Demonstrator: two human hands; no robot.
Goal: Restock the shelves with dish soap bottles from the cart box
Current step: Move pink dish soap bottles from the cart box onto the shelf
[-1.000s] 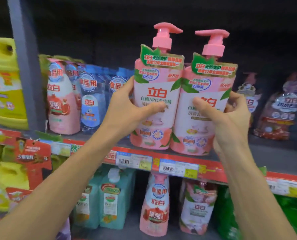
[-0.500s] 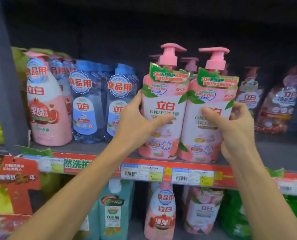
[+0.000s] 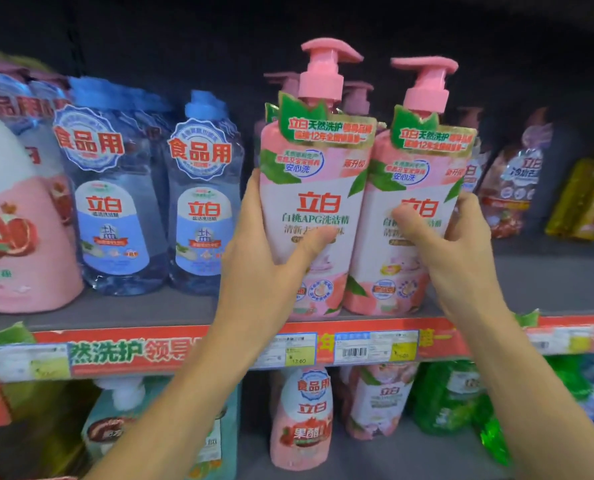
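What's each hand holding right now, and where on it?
Left hand grips the left pump bottle round its body; right hand grips the right pump bottle likewise.

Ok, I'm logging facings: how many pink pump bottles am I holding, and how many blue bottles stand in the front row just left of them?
Pink pump bottles, held: 2
Blue bottles, front row: 2
Total: 4

The fingers [image 3: 468, 209] of the right hand [image 3: 455, 251] curl out of sight behind the right-hand pink pump-top soap bottle [image 3: 409, 216]. More pink pump bottles [image 3: 356, 97] stand mostly hidden behind the front pair. The large pink pomegranate-label bottle [image 3: 14, 237] is cut by the left edge. Price tags [image 3: 297, 349] are too blurred to read.
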